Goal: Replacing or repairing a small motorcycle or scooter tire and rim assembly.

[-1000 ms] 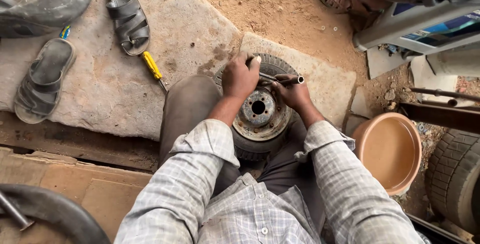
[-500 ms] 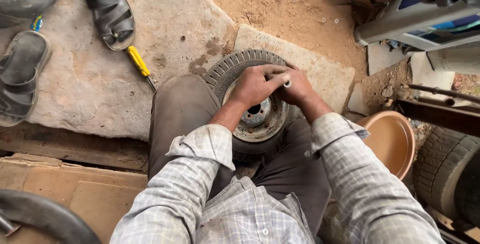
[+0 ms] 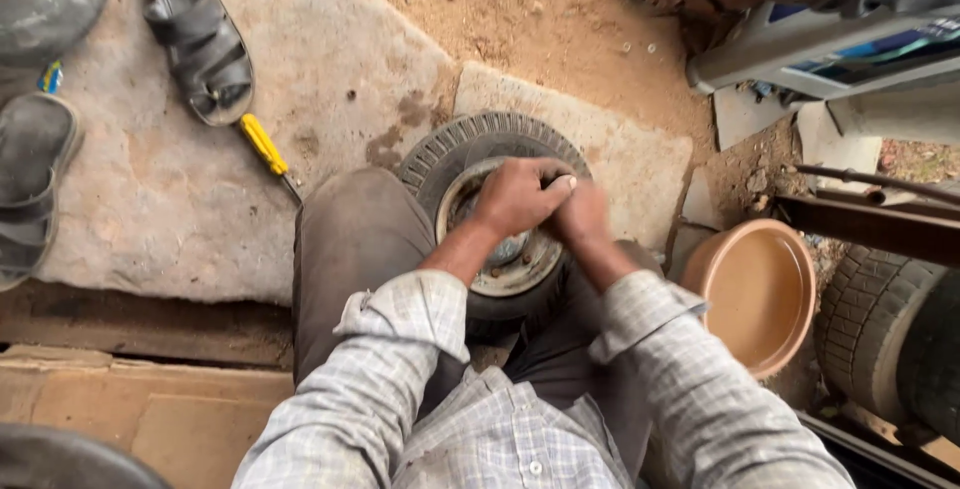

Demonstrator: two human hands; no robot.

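Compared with 1 s earlier, both hands have closed together over the small black rubber tyre on its metal rim (image 3: 455, 159). Left hand (image 3: 517, 196) and right hand (image 3: 580, 214) overlap, curled; the thin rod seen then is hidden, so what either grip holds cannot be told

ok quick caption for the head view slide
Both hands, left hand and right hand, pressed together over the rim of a small tyre, yellow-handled screwdriver nearby.

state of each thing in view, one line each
small wheel: lying flat between the person's knees, tyre on its metal rim
left hand: closed, pressed on the rim
right hand: closed beside the left; what it grips is hidden
yellow-handled screwdriver: lying loose on the stone slab
brown basin: upright, looks empty
sandals: off, on the slab
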